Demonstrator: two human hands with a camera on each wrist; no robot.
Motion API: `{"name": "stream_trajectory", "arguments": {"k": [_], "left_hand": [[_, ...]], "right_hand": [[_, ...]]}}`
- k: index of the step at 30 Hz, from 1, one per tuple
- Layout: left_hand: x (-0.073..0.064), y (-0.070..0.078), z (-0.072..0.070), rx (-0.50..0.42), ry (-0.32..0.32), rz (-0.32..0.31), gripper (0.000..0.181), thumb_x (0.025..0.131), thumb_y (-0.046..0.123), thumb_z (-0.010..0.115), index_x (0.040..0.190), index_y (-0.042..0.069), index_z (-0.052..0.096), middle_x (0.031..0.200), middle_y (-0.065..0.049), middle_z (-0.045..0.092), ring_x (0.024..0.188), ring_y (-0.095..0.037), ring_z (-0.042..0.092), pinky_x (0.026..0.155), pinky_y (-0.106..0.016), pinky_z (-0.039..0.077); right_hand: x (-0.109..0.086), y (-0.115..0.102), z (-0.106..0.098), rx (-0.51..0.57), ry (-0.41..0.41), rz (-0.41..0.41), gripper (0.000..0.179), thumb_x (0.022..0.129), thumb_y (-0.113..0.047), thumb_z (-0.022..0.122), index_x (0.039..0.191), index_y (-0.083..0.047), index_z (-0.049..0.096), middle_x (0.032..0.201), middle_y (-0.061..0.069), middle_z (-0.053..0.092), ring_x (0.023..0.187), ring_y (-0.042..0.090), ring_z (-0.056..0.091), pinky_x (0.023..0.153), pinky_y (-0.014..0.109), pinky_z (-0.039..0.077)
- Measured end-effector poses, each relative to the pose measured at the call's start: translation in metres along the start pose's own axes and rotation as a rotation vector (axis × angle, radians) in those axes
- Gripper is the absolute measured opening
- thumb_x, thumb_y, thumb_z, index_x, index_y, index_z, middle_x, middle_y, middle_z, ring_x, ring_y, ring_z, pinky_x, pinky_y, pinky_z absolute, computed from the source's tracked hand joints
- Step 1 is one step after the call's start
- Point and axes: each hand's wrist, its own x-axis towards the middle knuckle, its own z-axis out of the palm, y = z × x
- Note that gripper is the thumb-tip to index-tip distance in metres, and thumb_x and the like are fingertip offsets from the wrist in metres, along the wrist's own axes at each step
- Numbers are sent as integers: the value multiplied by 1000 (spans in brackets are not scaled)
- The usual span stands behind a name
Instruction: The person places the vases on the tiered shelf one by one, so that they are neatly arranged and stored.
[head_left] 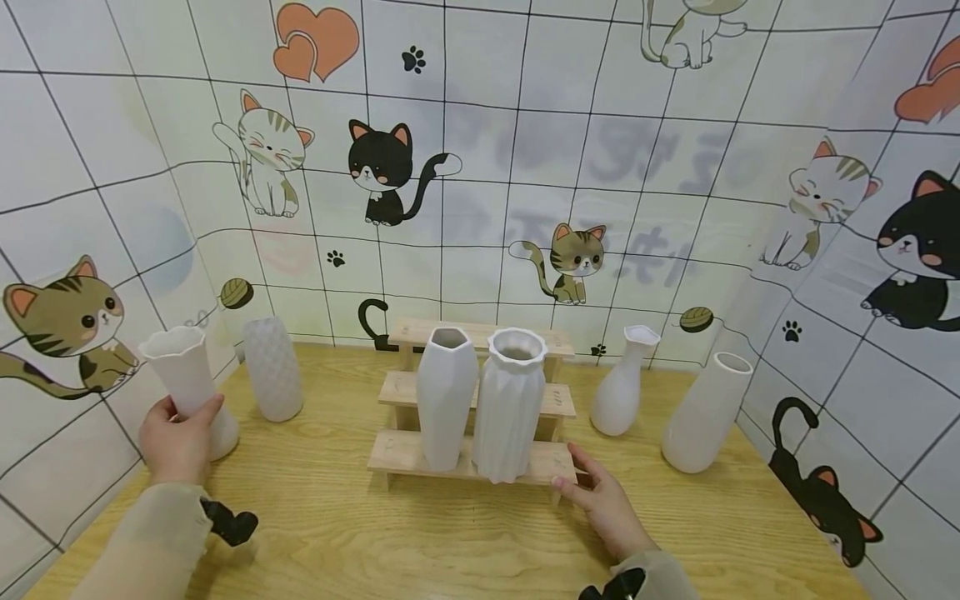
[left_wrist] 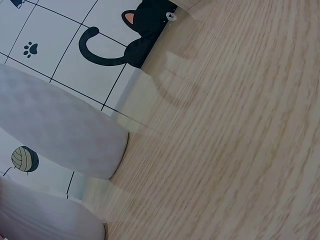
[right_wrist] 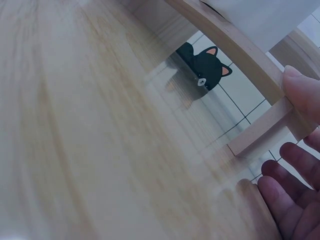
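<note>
At the left, my left hand (head_left: 178,442) grips the waist of a white vase (head_left: 180,358) with a scalloped, flared rim; the vase's lower part (left_wrist: 50,217) shows in the left wrist view. Beside it stands a white textured vase (head_left: 273,371). My right hand (head_left: 606,507) holds the right end of the lowest step of a three-step wooden stand (head_left: 401,452). In the right wrist view, the thumb (right_wrist: 302,92) presses the step's edge near a leg (right_wrist: 262,127). On that step stand a faceted white vase (head_left: 446,400) and a pleated white vase (head_left: 510,408).
Right of the stand are a slim-necked white vase (head_left: 618,387) and a white vase with a slanted mouth (head_left: 705,417). All this is on a wood-grain table (head_left: 450,542), bounded at back and sides by cat-patterned tile walls (head_left: 480,167).
</note>
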Motion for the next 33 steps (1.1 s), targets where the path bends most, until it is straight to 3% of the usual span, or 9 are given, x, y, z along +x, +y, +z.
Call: {"name": "stream_trajectory", "arguments": {"k": [14,33], "left_hand": [[-3,-1,-3,7,-3,-8,89,83,54,67,150,7,30,150,-15,34,133,-33,35,107,-51,32],[-26,11,-9,49,-67,-3,93,82,60,64,152,10,28,151,-14,32,131,-33,33,106,-54,31]], "right_hand": [[1,2,0,-22,0,-12,75,85,-31,74,148,-12,38,143,19,40,122,34,43,98,50,38],[0,0,0,-18,-8,-14,76,86,-30,74,148,-10,36,146,20,37,124,36,42,100,52,37]]}}
